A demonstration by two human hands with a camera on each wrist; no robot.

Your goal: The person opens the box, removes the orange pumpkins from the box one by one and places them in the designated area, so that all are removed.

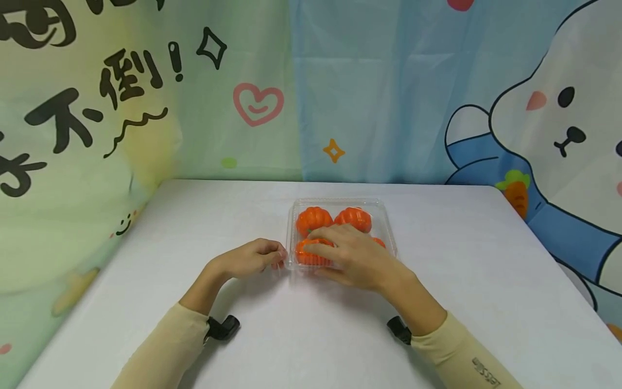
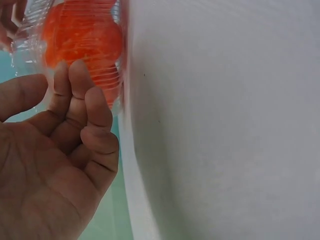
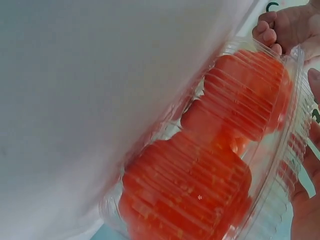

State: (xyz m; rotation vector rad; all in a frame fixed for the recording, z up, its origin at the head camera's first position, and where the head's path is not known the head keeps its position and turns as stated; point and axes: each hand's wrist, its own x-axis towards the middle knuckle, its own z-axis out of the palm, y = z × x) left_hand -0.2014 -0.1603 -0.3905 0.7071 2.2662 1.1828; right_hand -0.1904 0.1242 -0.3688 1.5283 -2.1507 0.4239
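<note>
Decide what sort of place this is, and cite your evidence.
Probably a staged indoor filming spot: a printed cartoon backdrop hangs behind a plain white table, and a black device sits at each wrist.

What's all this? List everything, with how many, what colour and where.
Backdrop: one, green, yellow and blue, at the back
Lettering: several characters, black, backdrop's left
Cartoon animal: one, white and blue, backdrop's right
Small motifs: several, mixed colours, across the backdrop
Table: one, white, before the backdrop
Container: one, clear, on the table
Pumpkins: four, orange, inside the container, one mostly hidden
Wrist cameras: two, black, lower middle
Sleeves: two, beige, picture bottom
Left grip: one, bare, container's near-left corner
Right grip: one, bare, over the container
</note>
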